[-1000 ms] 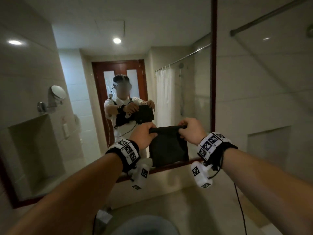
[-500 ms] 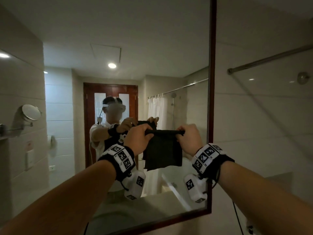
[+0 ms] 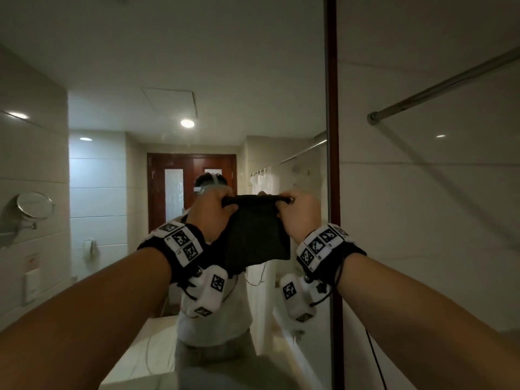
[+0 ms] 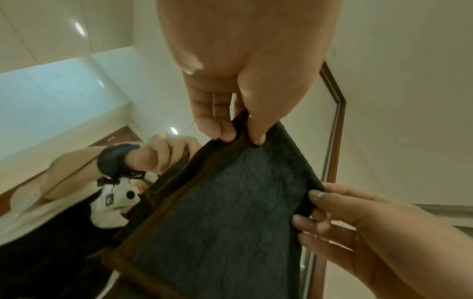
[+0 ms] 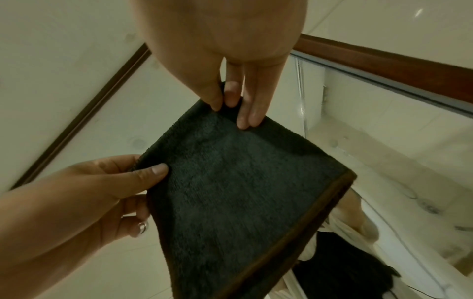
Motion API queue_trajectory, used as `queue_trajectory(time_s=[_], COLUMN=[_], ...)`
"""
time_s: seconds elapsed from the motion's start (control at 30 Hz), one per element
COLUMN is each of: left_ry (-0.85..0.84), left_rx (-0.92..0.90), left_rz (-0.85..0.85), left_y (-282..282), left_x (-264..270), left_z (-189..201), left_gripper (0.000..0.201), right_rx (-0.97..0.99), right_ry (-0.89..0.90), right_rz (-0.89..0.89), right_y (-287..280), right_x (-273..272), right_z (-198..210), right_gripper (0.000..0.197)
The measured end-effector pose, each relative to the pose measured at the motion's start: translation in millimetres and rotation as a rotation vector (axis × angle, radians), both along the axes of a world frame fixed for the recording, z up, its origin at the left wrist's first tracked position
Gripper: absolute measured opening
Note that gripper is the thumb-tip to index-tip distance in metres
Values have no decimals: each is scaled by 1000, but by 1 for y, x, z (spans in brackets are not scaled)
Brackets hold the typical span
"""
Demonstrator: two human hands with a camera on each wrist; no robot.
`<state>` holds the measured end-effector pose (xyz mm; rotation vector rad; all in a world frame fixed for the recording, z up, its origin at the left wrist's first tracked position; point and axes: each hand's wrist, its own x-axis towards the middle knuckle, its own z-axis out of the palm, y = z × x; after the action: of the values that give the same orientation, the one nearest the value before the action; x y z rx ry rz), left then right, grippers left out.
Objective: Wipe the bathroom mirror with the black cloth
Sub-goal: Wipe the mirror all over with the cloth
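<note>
A black cloth [image 3: 257,229] hangs flat between both hands, held up in front of the bathroom mirror [image 3: 168,80]. My left hand [image 3: 213,212] pinches its top left corner and my right hand [image 3: 299,212] pinches its top right corner. In the left wrist view the left hand [image 4: 242,137] clamps the cloth [image 4: 230,202] edge between thumb and fingers, with the right hand [image 4: 345,218] at the far corner. From the right wrist the right hand [image 5: 235,113] nips the cloth [image 5: 243,182] edge, opposite the left hand [image 5: 102,186]. Whether the cloth touches the glass I cannot tell.
The mirror's dark wooden frame [image 3: 332,164] runs vertically just right of my right hand. Beyond it is a tiled wall [image 3: 422,220] with a metal rail [image 3: 439,85]. The glass reflects a person, a door, a shower curtain and a round wall mirror [image 3: 35,205].
Both hands have lifted the cloth higher in front of the mirror, still pinching its top corners. My view has tilted upward, so the counter and basin have dropped out of sight.
</note>
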<state>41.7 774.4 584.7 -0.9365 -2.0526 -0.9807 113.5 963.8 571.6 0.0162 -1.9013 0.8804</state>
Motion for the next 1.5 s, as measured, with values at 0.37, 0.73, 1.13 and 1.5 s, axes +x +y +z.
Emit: queue_trajectory(time_s=[0.37,0.73,1.13,1.5], left_ry=[-2,4,231,270], left_rx=[115,155,-28,-231], left_rz=[248,271,604,739], left_y=[50,43,0,-20], left_x=[-32,-46,-43,-61], left_z=[32,32,37,37], left_gripper=[8,12,42,81], right_rx=[86,843,954,1025], right_ry=[109,53,-52,-161], right_rz=[236,-225,-425,-421], right_y=[42,21,7,-1], right_x=[-61,-88,-94,-105], right_z=[18,-15,-15,-16], right_gripper=[36,70,77,77])
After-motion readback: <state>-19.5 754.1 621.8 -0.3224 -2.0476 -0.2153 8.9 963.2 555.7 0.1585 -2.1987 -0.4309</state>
